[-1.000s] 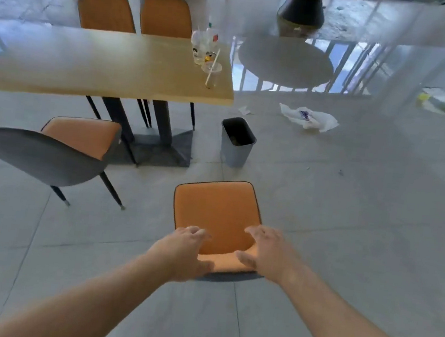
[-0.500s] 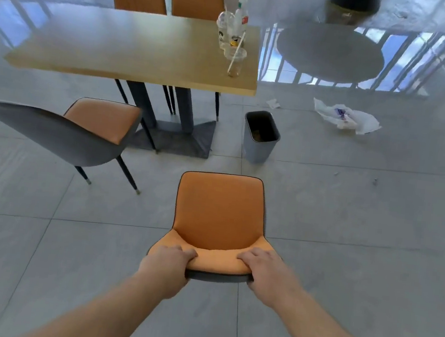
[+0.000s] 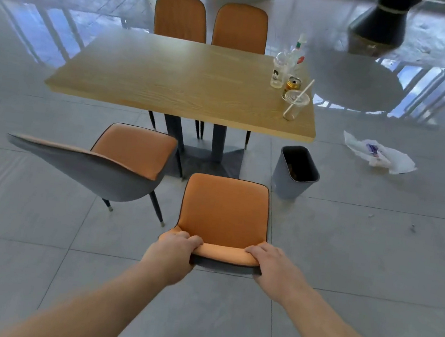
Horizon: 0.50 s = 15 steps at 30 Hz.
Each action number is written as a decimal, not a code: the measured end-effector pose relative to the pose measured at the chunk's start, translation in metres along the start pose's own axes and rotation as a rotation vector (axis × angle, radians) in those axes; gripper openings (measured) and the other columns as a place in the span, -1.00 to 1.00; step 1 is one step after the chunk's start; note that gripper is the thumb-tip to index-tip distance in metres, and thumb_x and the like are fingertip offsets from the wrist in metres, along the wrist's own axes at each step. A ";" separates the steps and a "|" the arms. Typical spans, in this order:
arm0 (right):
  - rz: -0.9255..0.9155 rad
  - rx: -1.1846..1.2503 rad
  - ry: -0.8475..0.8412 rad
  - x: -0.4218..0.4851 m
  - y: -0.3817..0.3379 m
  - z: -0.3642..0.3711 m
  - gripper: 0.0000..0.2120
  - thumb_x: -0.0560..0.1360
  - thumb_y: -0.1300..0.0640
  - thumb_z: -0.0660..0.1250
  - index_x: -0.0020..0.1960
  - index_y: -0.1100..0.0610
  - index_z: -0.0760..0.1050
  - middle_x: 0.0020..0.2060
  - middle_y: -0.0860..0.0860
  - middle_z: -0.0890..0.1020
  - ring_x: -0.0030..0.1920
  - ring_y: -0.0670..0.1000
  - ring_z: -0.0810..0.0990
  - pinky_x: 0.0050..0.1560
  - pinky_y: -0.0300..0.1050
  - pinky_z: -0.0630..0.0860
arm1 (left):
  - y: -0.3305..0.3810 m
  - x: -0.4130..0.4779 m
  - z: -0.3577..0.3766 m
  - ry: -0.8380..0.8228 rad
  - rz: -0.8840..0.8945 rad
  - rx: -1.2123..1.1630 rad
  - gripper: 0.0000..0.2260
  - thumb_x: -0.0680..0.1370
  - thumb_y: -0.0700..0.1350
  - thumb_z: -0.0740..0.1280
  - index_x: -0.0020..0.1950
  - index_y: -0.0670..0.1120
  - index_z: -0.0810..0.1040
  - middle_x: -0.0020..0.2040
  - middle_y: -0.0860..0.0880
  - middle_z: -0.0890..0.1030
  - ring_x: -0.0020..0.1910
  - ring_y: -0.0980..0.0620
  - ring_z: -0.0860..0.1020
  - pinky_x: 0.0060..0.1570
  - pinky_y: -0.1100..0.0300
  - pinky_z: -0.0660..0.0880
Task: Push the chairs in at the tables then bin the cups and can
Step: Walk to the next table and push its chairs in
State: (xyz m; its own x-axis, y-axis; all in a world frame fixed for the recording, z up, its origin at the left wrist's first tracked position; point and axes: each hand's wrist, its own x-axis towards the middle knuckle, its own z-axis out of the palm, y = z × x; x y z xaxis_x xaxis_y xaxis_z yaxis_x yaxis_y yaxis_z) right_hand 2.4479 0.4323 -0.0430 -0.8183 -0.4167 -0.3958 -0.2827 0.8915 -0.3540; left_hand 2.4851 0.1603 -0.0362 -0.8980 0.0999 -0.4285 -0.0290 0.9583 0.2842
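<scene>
An orange chair [image 3: 225,210] stands on the floor in front of me, its seat facing the wooden table [image 3: 175,82]. My left hand [image 3: 172,257] and my right hand [image 3: 274,265] both grip the top of its backrest. A second orange chair [image 3: 134,150] with a grey back stands turned to the left, near the table's pedestal. On the table's right end stand a clear plastic cup with a straw [image 3: 294,104], a gold can [image 3: 291,86] and a taller clear cup [image 3: 279,71]. A grey bin [image 3: 294,173] sits on the floor right of the held chair.
Two more orange chairs [image 3: 210,23] are tucked in at the table's far side. A spray bottle [image 3: 298,52] stands behind the cups. A crumpled white plastic bag [image 3: 380,157] lies on the floor to the right. Beyond it is a round grey table [image 3: 359,81].
My hands went from resting over the backrest to gripping it. The chair, with me behind it, has moved closer to the table and bin.
</scene>
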 end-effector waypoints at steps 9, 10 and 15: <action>0.014 0.006 0.040 0.134 -0.026 -0.034 -0.51 0.56 0.13 0.35 0.43 -0.19 0.36 0.25 -0.09 0.49 0.22 0.06 0.42 0.24 0.09 0.51 | -0.072 0.121 -0.068 -0.028 -0.009 0.023 -0.59 0.59 0.05 0.33 0.43 0.21 0.36 0.28 0.07 0.47 0.31 -0.04 0.39 0.27 -0.13 0.48; 0.015 0.009 0.041 0.147 -0.024 -0.039 -0.51 0.56 0.13 0.35 0.43 -0.18 0.37 0.25 -0.08 0.49 0.24 0.07 0.41 0.25 0.10 0.50 | -0.074 0.132 -0.072 -0.019 -0.013 0.005 -0.57 0.59 0.04 0.34 0.45 0.19 0.35 0.32 0.06 0.46 0.34 -0.04 0.36 0.31 -0.13 0.44; 0.033 0.017 0.065 0.195 -0.005 -0.071 -0.50 0.54 0.18 0.36 0.42 -0.17 0.41 0.26 -0.06 0.51 0.24 0.06 0.41 0.27 0.05 0.46 | -0.076 0.171 -0.093 -0.034 0.032 -0.052 -0.45 0.57 0.08 0.36 0.53 0.19 0.25 0.44 0.09 0.39 0.44 -0.02 0.29 0.41 -0.03 0.32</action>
State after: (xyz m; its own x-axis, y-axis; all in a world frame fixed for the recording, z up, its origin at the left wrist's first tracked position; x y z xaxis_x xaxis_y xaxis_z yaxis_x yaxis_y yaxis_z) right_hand 2.2547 0.3590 -0.0581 -0.8579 -0.3746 -0.3516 -0.2472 0.9009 -0.3567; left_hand 2.2931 0.0795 -0.0512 -0.8836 0.1401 -0.4468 -0.0238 0.9395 0.3417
